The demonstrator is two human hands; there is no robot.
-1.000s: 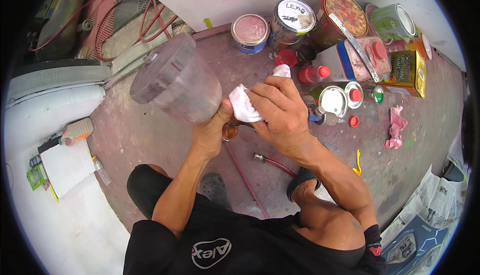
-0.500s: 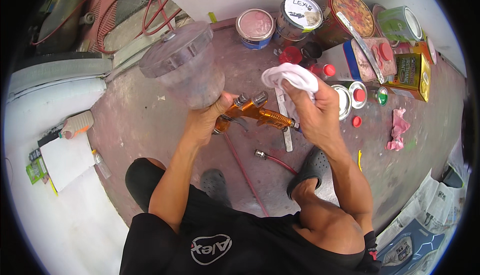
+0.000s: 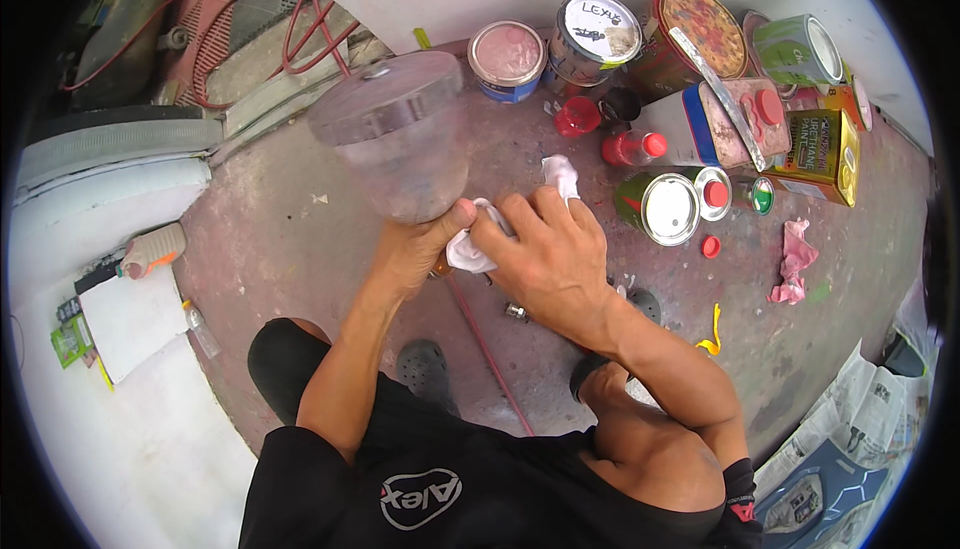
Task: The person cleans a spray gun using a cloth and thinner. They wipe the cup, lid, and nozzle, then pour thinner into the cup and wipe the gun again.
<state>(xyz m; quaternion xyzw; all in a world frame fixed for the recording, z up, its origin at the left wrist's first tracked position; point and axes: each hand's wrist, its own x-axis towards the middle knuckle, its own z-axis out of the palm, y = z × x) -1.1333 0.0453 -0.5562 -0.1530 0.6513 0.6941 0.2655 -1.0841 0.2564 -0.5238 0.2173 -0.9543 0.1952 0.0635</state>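
My left hand (image 3: 408,249) is closed round the paint spray gun (image 3: 440,267) just under its cup. The clear, stained plastic cup (image 3: 405,144) stands up from the gun, lid on top and slightly tilted. My right hand (image 3: 548,254) grips a white cloth (image 3: 475,249), pressing it against the gun's body. One end of that cloth sticks up beyond my right knuckles. Most of the orange-gold gun is hidden behind the cloth and my right hand.
Paint cans (image 3: 508,54), a rectangular gold tin (image 3: 815,157) and red-capped bottles (image 3: 635,147) crowd the floor at far right. A metal stirring stick (image 3: 715,94) leans across them. A red hose (image 3: 485,349) runs between my feet. Newspaper (image 3: 875,414) lies at right, and a pink rag (image 3: 795,261) near the cans.
My right hand has come down and left, bringing the cloth from above the gun onto its body. The gun and cup have shifted slightly right.
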